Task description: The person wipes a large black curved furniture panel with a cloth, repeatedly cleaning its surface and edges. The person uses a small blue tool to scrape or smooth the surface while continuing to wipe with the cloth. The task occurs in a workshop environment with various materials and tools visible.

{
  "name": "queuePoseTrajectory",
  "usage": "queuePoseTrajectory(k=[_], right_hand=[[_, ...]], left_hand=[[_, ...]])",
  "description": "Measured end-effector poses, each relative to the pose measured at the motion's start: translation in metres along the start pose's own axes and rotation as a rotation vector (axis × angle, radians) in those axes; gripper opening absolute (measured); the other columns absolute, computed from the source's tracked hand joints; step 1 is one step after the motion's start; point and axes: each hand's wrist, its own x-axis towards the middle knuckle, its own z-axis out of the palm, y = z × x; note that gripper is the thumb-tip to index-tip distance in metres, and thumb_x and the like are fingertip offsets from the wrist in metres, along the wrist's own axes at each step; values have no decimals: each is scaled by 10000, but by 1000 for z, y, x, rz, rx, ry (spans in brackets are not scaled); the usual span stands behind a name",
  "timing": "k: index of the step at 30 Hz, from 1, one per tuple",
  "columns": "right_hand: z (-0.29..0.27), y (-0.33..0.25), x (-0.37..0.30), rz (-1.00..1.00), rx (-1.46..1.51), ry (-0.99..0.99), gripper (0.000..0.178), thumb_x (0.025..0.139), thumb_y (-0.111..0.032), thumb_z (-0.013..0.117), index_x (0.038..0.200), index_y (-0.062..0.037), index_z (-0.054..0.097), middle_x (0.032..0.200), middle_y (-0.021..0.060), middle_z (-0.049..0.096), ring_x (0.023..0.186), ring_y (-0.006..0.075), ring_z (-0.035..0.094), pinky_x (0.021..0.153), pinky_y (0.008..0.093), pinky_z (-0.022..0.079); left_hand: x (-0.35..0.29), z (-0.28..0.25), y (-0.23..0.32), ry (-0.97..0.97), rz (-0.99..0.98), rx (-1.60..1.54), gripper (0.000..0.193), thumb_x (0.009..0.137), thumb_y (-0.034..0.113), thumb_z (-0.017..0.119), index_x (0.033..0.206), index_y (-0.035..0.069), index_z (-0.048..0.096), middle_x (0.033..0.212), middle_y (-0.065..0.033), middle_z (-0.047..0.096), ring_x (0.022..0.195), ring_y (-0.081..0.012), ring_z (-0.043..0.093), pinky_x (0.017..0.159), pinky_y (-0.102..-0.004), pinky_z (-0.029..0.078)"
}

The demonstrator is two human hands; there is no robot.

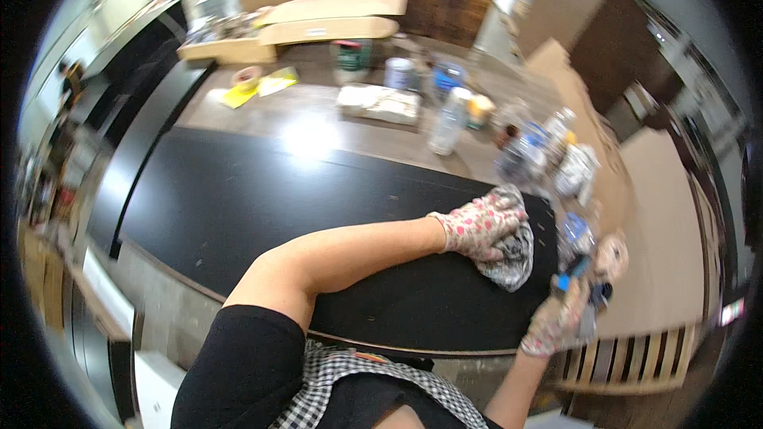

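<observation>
My left hand (481,225), in a pink-dotted glove, reaches across my body and presses a crumpled grey cloth (515,250) flat on the right end of a large black panel (262,214). My right hand (560,319), also gloved, hovers just past the panel's right edge. It grips a clear spray bottle (579,250) with a blue trigger, held upright and slightly blurred.
Several plastic bottles (540,151) and wrapped items crowd the wooden bench beyond the panel's right end. A white container (449,119), a flat packet (379,103), tape roll (246,75) and yellow papers lie farther back. Long cardboard boxes (326,20) are stacked behind. A slatted pallet (628,357) sits lower right.
</observation>
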Motion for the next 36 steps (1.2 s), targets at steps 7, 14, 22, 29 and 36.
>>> queuePoseTrajectory(k=[7,14,22,29,36], right_hand=[[-28,34,22,-271,-325,-114,356,1013,-151,499,1295,51,575,1274,208,589,1085,265,583,916,362,511],[-32,39,26,-383,-601,-72,354,1014,-111,486,1326,38,561,1339,187,575,1200,303,559,1052,384,446],[93,-10,-12,-441,-365,-373,444,1023,-131,503,1438,20,450,1388,154,512,1226,252,512,1076,370,394],[260,-17,-56,-299,163,-991,585,979,-66,482,1540,-50,313,1407,103,430,1159,190,470,1018,350,432],[290,-22,-59,-423,352,-1335,593,1006,-180,525,1546,-62,311,1238,124,516,1029,194,518,901,353,508]], left_hand=[[-255,-130,-84,249,-579,248,787,768,228,734,1459,38,409,1403,-253,505,1343,-386,463,1144,-432,364],[-483,-295,-150,606,-1183,70,414,848,217,738,1238,103,659,1230,-135,672,1126,-266,661,987,-367,531],[-431,-262,-78,331,-879,294,509,845,184,721,1305,78,530,1297,-175,575,1197,-317,575,987,-448,505],[-459,-190,-4,232,-774,549,555,839,205,684,1379,195,558,1441,-143,485,1382,-318,423,1173,-446,323],[-529,-233,84,517,-1166,759,431,822,129,697,1238,66,604,1231,-165,608,1131,-325,603,940,-425,521]])
